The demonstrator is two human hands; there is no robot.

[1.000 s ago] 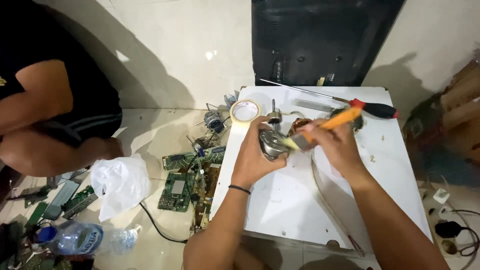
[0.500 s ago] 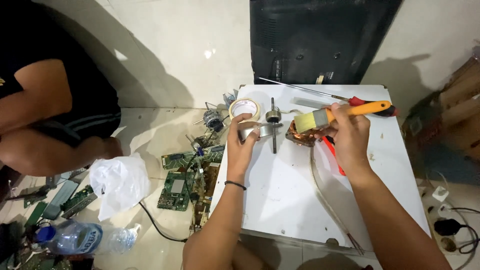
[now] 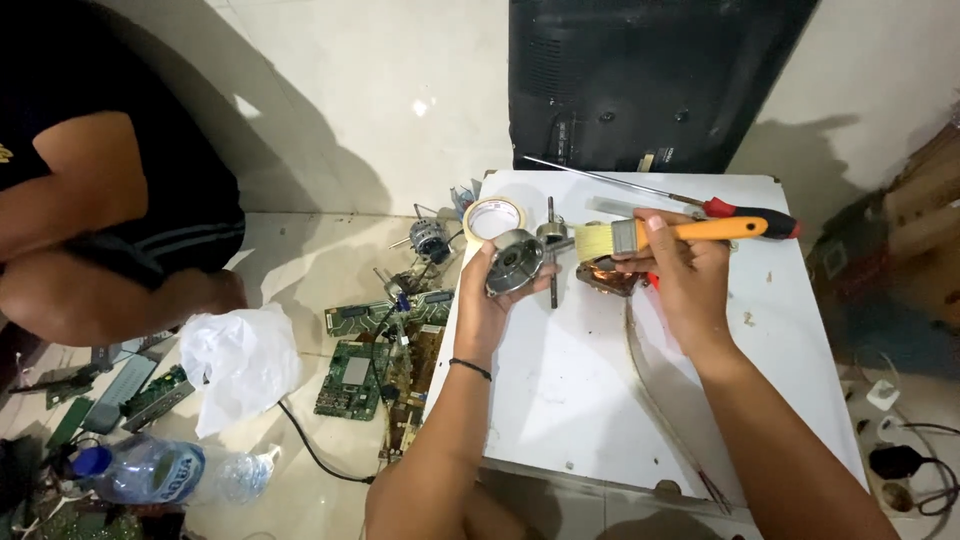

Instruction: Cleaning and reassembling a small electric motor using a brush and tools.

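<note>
At the far left of the floor, another person (image 3: 95, 210) crouches in a dark shirt with arms folded over the knees, well apart from your work. Nearer you lie a plastic water bottle (image 3: 160, 470), a crumpled white plastic bag (image 3: 238, 360) and a scatter of green circuit boards (image 3: 355, 365), with a small motor (image 3: 430, 240) just beside the edge of the white table (image 3: 590, 400). On the table's far left corner sits a roll of tape (image 3: 494, 215). Your left hand (image 3: 487, 300) is lifted above the table, its fingers wrapped around a round metal motor part (image 3: 514, 262), whose open face is turned up toward you. A shaft with a rotor (image 3: 552, 245) lies on the table just behind that part. Your right hand (image 3: 680, 270) is closed on the orange handle of a paintbrush (image 3: 650, 235), its pale bristles pointing left and reaching almost to the metal part; whether they touch it cannot be told. Under that hand rests a copper-wound coil (image 3: 605, 275). Farther right lies a red-and-black screwdriver (image 3: 720, 207), and a black screen (image 3: 650, 80) leans against the wall behind the table.
</note>
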